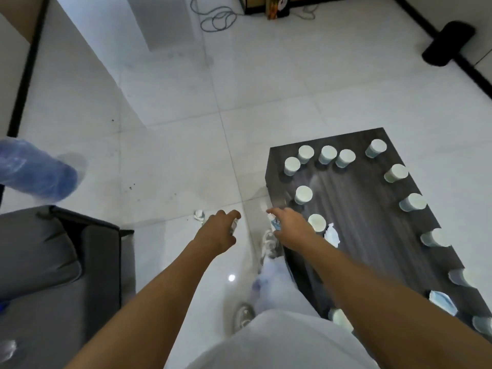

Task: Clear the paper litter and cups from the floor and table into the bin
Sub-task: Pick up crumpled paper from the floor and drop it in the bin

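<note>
Paper cups (303, 194) are standing upside down around the dark table (370, 209) at right. Left hand (218, 231) and right hand (288, 226), mid-frame, are each gripping crumpled paper.

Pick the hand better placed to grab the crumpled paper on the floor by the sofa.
Left. The left hand hovers just beside the crumpled paper on the floor, while the right hand reaches toward the table edge, farther away.
</note>
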Demonstrator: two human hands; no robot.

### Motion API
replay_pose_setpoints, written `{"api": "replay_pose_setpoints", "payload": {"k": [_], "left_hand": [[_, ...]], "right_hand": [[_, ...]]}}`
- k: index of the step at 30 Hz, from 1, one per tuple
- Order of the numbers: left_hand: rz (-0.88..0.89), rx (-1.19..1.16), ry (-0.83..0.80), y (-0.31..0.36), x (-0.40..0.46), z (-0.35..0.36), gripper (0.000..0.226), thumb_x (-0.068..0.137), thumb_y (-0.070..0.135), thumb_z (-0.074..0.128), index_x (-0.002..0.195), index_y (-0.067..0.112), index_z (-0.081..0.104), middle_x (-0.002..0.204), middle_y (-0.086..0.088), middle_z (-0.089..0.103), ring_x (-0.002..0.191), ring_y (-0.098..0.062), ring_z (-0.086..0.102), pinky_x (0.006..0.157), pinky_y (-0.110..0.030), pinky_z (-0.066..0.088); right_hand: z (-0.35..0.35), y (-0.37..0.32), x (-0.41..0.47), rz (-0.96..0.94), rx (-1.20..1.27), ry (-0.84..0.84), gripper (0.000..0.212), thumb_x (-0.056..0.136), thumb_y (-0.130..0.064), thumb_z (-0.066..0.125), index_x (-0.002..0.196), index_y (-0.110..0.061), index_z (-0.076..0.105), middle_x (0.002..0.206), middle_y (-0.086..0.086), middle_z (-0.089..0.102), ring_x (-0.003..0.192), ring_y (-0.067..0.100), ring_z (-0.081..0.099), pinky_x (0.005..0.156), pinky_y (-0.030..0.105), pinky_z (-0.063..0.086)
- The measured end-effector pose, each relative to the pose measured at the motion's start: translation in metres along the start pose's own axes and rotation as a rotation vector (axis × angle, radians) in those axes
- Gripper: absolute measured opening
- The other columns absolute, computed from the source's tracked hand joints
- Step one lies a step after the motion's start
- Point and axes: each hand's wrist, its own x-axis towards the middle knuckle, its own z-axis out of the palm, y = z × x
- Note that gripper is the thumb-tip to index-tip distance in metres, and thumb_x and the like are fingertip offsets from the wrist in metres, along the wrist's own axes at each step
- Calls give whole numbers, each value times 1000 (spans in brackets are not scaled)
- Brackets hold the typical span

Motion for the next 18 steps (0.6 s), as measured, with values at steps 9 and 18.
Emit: {"api": "replay_pose_setpoints", "payload": {"k": [9,18], "left_hand": [[-6,26,-12,26,202,-118,57,84,15,63,137,23,41,121,-12,50,108,-30,52,91,-37,48],[38,57,-79,14,362,-216,56,83,15,64,134,24,43,117,-13,51,104,-29,55,84,-31,46]], "right_hand": [[-121,18,189,50,42,24,56,87,-12,56,140,-30,44,124,11,54,113,34,55,90,40,50],[-203,17,335,133,114,17,57,88,-13,58,140,-29,42,127,10,54,115,33,54,96,38,46]]}}
